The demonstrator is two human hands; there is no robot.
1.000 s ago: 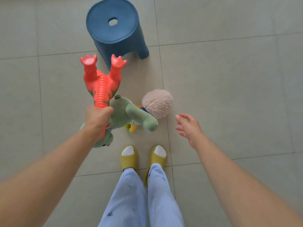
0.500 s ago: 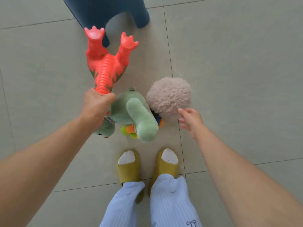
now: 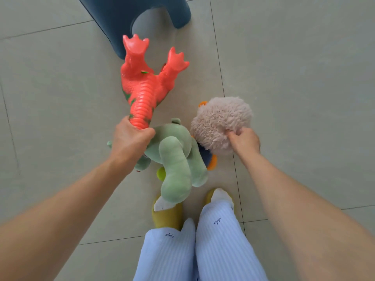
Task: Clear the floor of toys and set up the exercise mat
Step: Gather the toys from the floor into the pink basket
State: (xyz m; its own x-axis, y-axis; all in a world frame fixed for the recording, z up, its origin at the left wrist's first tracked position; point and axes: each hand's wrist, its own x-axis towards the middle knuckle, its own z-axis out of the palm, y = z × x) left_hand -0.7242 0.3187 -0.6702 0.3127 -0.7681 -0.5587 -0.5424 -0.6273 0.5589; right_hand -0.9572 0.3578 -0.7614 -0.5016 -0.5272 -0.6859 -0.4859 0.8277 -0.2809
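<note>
I am gathering toys off the tiled floor, both hands full.

My left hand is gripping the orange dinosaur by its tail together with the green plush; my right hand fingers are pinching the fuzzy beige plush. A blue stool is standing just beyond; my yellow slippers are below.

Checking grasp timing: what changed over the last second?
The right hand went from open and clear of the toys to the fluffy beige toy and now pinches its fur. The left hand grips the orange dinosaur and green plush as before. The blue stool stayed put.
</note>
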